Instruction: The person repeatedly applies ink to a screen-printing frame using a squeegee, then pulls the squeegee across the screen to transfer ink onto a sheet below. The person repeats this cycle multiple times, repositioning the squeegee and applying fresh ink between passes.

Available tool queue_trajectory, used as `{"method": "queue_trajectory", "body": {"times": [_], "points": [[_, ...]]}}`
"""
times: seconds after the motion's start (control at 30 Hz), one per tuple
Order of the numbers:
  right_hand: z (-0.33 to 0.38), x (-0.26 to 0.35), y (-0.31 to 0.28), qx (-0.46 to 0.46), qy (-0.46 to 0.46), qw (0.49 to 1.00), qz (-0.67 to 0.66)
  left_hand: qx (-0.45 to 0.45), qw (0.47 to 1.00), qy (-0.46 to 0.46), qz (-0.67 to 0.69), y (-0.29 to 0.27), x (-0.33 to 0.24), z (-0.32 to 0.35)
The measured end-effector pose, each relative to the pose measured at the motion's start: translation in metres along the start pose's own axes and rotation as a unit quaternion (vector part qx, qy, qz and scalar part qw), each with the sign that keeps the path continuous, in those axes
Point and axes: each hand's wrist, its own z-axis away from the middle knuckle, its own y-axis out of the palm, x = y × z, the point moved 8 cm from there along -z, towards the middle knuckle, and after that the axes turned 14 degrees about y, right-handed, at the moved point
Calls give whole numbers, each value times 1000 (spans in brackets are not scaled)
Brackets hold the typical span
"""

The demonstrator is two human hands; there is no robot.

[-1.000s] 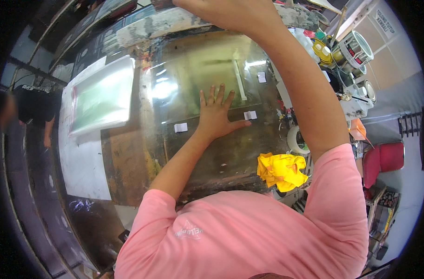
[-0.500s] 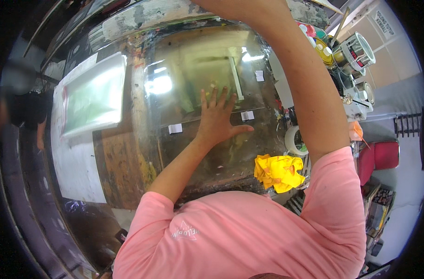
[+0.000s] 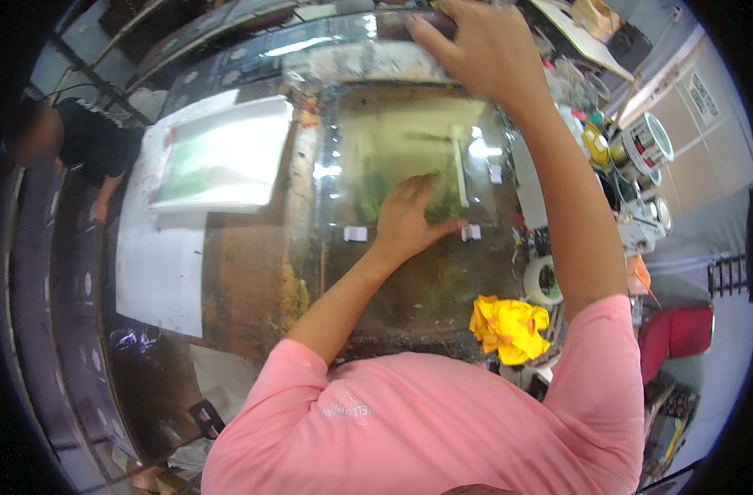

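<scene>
My left hand [image 3: 408, 216] rests on a clear, shiny sheet [image 3: 426, 272] over the tabletop, its thumb stretched out and its fingers slightly blurred. Under those fingers lies a yellowish-green panel [image 3: 376, 124]. The thumb tip is beside a small white folded tab [image 3: 471, 233]; another white tab [image 3: 356, 234] sits left of the wrist. To the right of my fingers stands a narrow white strip [image 3: 460, 165]. At the far edge my right hand [image 3: 496, 54] is bent around a dark bar [image 3: 436, 23], thumb on the near side; its fingertips are partly cut off.
A stack of clear-wrapped sheets [image 3: 224, 157] lies on white paper [image 3: 162, 272] at left. A crumpled yellow cloth [image 3: 508, 328] and a tape roll [image 3: 543, 280] are at right, near paint cans [image 3: 643, 140]. A person [image 3: 96, 148] stands at far left.
The view has shifted, so the table appears lower and further right. My right hand has come into view at the far edge. The left hand's spread fingers have drawn closer together.
</scene>
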Motion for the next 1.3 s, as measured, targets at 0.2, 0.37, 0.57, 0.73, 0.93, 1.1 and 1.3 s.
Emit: {"method": "queue_trajectory", "body": {"times": [0.2, 0.37, 0.57, 0.73, 0.93, 1.1, 1.3], "points": [[77, 6, 16, 47, 12, 998, 29, -278, 871, -171, 366, -154, 50, 21], [168, 2, 55, 248, -34, 967, -46, -122, 931, -240, 248, -112, 59, 81], [244, -10, 102, 394, 56, 905, -151, 24, 965, -203, -163, -73, 77, 132], [277, -1, 109, 331, 49, 938, -94, 26, 969, -200, -144, -68, 83, 135], [237, -27, 169, 266, -4, 962, -65, 10, 974, -180, -138, -69, 81, 132], [152, -67, 249, 238, 13, 971, -22, 2, 974, -191, -124, -72, 81, 133], [66, -108, 291, 420, 55, 901, -90, -53, 983, -137, -110, -77, 77, 130]]}}
